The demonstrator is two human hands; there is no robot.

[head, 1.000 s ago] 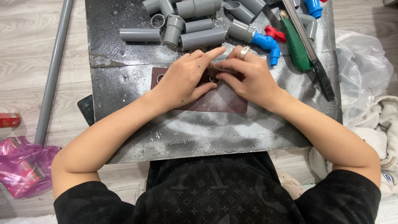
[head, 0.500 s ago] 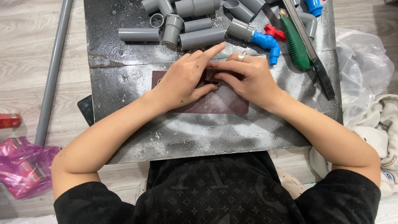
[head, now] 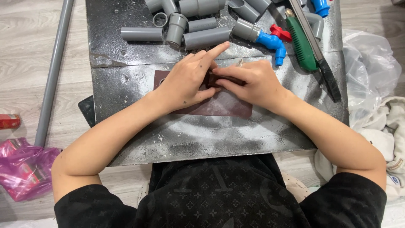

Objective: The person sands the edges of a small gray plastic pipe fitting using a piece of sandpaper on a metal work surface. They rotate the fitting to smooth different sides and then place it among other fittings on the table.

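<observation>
A brown sheet of sandpaper [head: 223, 105] lies flat on a dusty dark metal plate [head: 202, 135]. My left hand [head: 187, 82] rests on its left part, fingers pressed down and the index finger stretched out toward the far side. My right hand [head: 255, 82] presses on the sheet from the right. Between the fingertips of both hands sits a small dark piece [head: 213, 79], mostly hidden, so I cannot tell what it is.
Several grey pipe pieces and fittings [head: 198, 25] lie at the plate's far side, with a blue valve [head: 272, 42] and a green-handled saw [head: 310, 46]. A long grey pipe [head: 52, 71] lies on the floor at left, a pink bag [head: 23, 166] below it, white cloth and plastic [head: 379, 114] at right.
Both hands have shifted slightly over the sandpaper; my left index finger now points further out. The fingers stay pressed on the small piece.
</observation>
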